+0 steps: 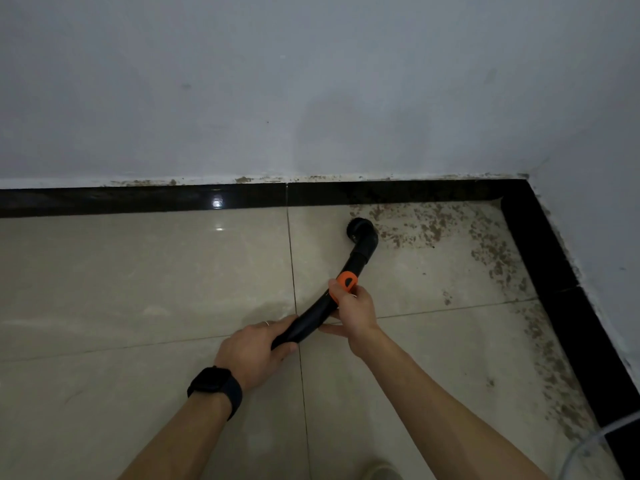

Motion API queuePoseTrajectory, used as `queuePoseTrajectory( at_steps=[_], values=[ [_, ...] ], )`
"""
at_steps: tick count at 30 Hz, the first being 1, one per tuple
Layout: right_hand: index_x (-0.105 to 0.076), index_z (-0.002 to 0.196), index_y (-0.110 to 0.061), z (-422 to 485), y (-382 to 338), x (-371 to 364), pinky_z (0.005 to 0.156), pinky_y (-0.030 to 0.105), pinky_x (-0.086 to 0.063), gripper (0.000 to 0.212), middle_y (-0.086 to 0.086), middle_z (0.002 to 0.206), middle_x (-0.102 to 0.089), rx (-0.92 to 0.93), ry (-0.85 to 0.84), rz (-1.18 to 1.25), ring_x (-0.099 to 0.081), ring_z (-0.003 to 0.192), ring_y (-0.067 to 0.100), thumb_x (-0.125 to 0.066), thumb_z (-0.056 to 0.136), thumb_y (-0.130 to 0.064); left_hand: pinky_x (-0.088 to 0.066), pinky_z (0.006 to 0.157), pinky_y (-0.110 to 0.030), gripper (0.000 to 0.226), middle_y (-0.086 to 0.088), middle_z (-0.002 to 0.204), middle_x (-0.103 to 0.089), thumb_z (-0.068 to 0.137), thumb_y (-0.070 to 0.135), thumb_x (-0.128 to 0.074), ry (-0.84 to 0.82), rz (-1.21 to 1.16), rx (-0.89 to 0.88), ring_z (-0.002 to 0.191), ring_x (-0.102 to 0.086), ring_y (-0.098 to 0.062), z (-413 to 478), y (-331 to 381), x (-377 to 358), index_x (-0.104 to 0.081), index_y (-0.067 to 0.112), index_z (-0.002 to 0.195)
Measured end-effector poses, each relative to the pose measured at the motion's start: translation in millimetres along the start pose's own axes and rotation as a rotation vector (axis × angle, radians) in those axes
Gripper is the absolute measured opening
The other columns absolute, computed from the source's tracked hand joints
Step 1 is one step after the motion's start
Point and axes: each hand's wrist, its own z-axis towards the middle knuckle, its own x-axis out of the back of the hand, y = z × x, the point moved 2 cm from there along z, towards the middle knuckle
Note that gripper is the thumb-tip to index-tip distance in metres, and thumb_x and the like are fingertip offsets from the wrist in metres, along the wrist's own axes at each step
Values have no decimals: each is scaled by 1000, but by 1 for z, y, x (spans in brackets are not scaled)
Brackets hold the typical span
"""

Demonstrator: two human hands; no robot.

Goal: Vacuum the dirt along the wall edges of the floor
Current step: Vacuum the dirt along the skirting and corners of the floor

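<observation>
A curved black vacuum tube (349,268) with an orange slider (347,281) runs from my hands to a round black nozzle (360,230) set on the beige tiled floor just short of the back wall's black skirting (138,200). My left hand (256,351), with a black watch on its wrist, grips the tube's near end. My right hand (351,311) grips the tube at the orange slider. Brown dirt (429,226) is scattered along the back wall to the right of the nozzle and down the right wall edge (550,368).
The two walls meet in a corner (519,188) at the upper right. A pale cord (588,441) crosses the bottom right corner of the view. A shoe tip (379,472) shows at the bottom edge. Tile to the left of the nozzle looks free of dirt.
</observation>
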Motion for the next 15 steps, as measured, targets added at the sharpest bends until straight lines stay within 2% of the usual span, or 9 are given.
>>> queuePoseTrajectory(
  at_steps=[1, 3, 10, 15],
  values=[
    [-57, 122, -9, -1, -1, 2, 62, 42, -64, 31, 12, 113, -66, -5, 4, -3, -69, 102, 28, -65, 100, -30, -45, 68, -25, 50, 13, 110, -60, 98, 52, -43, -7, -11, 9, 92, -56, -8, 2, 2, 0, -27, 53, 145],
    [-57, 121, -8, 17, -29, -20, 65, 45, -64, 30, 13, 112, -67, 45, -51, -64, -69, 100, 28, -65, 101, -30, -44, 69, -25, 50, 12, 113, -60, 98, 51, -42, 86, -64, 47, 95, -57, -9, 22, -8, 10, -26, 52, 146],
    [-59, 112, -11, 22, -38, -14, 68, 45, -64, 22, 10, 107, -66, 49, -44, -56, -68, 96, 25, -64, 101, -30, -48, 73, -26, 53, 11, 116, -60, 98, 52, -41, 88, -65, 39, 99, -58, -11, 33, -3, 9, -23, 51, 148],
    [-58, 122, -9, 27, -43, -16, 66, 42, -64, 32, 10, 112, -65, 65, -42, -82, -69, 100, 27, -64, 101, -32, -51, 75, -28, 53, 11, 118, -61, 98, 54, -41, 102, -56, 41, 98, -59, -12, 40, -5, 10, -23, 52, 147]
  ],
)
